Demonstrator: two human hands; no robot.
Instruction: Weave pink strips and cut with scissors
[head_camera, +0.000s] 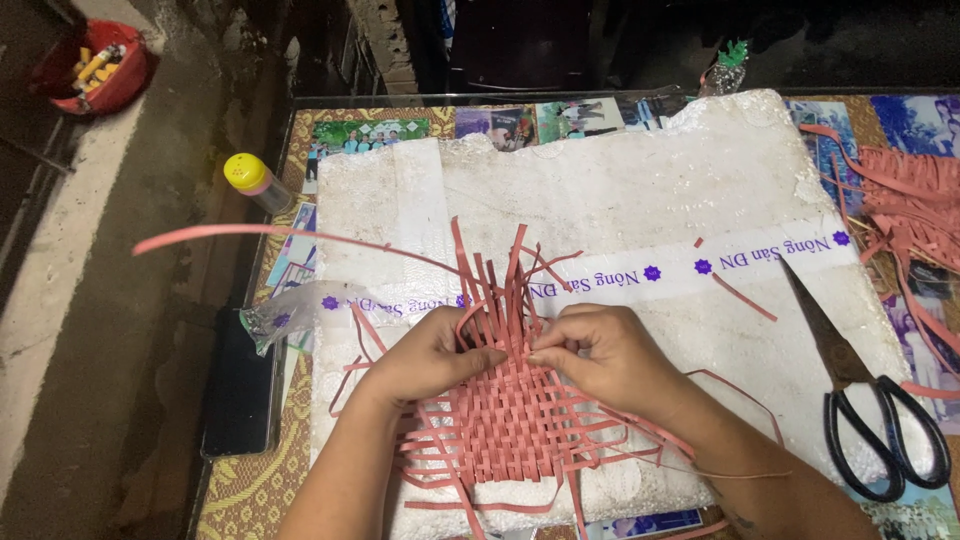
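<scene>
Single head cam, no 2nd view. Looks steeply down and fwd over table (300, 120), close range. Hands (520, 365) low-centre in frame, forearms enter from bottom edge. Floor strip at left.

Bare foam board (620, 190) lies open beyond the weave (510, 420); scissors (870, 390) block the right.

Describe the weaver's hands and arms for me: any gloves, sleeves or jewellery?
Both are bare. The left hand and the right hand wear no gloves, and no ring, bracelet or watch shows. The forearms are uncovered all the way to the bottom edge of the picture, so no sleeve is in view. A small dark mark shows on the right forearm near the frame's edge; what it is cannot be told.
</scene>
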